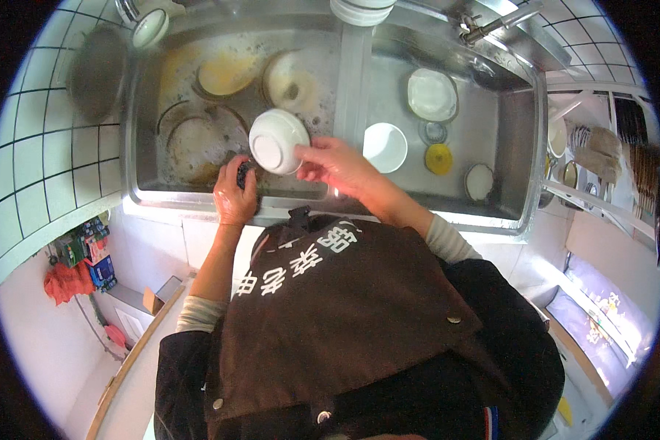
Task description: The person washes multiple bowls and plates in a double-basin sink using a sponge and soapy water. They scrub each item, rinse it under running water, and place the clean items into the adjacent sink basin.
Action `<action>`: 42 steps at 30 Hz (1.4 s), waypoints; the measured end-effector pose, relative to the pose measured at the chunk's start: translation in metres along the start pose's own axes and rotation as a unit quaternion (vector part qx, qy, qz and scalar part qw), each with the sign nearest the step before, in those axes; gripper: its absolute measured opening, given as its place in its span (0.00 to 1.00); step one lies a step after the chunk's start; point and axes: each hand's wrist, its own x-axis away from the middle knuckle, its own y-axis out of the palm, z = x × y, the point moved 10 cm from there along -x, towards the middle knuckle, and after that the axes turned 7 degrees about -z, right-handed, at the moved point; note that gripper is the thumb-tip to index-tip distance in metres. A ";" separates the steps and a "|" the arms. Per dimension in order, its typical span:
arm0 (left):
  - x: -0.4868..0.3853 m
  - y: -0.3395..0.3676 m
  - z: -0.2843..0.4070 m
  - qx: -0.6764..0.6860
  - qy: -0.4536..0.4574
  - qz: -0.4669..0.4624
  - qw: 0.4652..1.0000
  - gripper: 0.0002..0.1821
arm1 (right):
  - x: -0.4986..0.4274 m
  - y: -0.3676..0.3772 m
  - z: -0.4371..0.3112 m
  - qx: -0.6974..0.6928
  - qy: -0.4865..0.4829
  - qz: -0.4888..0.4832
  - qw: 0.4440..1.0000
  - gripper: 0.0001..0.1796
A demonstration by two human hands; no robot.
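Note:
My right hand [335, 165] grips a white bowl [278, 129] by its rim, tilted so that its base faces up and to the left. The bowl is above the left basin [308, 25] of a stainless steel sink. A dark scouring pad [243, 175] is in my left hand [234, 195], just left of the bowl and apart from it. Cloudy, foamy water fills the left basin. Under it lie a yellowish round dish [225, 74], a pale bowl [289, 82] and other dishes [198, 143], their outlines blurred.
In the right basin [478, 137] are a white bowl [386, 147], a white dish [432, 94], a yellow round piece [438, 159] and a small white dish [479, 182]. Stacked bowls [362, 12] stand on the divider's far end. A faucet [500, 25] reaches over the back right. Shelves [599, 209] hold dishes.

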 end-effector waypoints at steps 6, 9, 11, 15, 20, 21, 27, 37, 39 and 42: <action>0.004 0.002 -0.006 0.017 -0.053 -0.018 0.998 0.16 | 0.098 -0.064 -0.042 -0.108 -0.126 0.102 0.981 0.17; 0.008 0.002 -0.011 0.025 -0.074 -0.025 0.997 0.16 | 0.173 -0.127 -0.051 0.022 -0.144 0.276 0.950 0.16; 0.004 0.003 -0.007 0.013 -0.058 -0.019 0.998 0.16 | 0.212 -0.184 -0.029 0.088 -0.096 0.343 0.930 0.12; 0.004 0.003 -0.009 0.012 -0.068 -0.021 0.997 0.16 | 0.230 -0.231 0.021 0.096 0.063 0.305 0.945 0.15; 0.004 0.002 -0.007 -0.007 -0.044 -0.006 0.999 0.16 | 0.184 -0.171 -0.113 0.737 -0.147 0.357 0.555 0.22; 0.004 -0.001 -0.008 -0.013 -0.045 -0.003 0.999 0.16 | 0.166 -0.144 -0.159 0.671 -0.159 0.391 0.610 0.21; 0.004 -0.006 -0.007 -0.013 -0.055 0.004 0.998 0.16 | 0.078 -0.013 -0.319 0.772 -0.404 0.309 0.382 0.17; 0.003 -0.006 -0.011 0.005 -0.098 -0.003 0.995 0.16 | 0.016 -0.052 -0.357 0.811 -0.270 0.221 0.469 0.12; 0.004 -0.007 -0.012 -0.002 -0.085 0.006 0.996 0.16 | 0.015 -0.049 -0.358 0.816 -0.281 0.239 0.445 0.13; 0.004 -0.006 -0.010 -0.011 -0.090 0.005 0.996 0.16 | 0.019 -0.045 -0.363 0.817 -0.270 0.279 0.426 0.15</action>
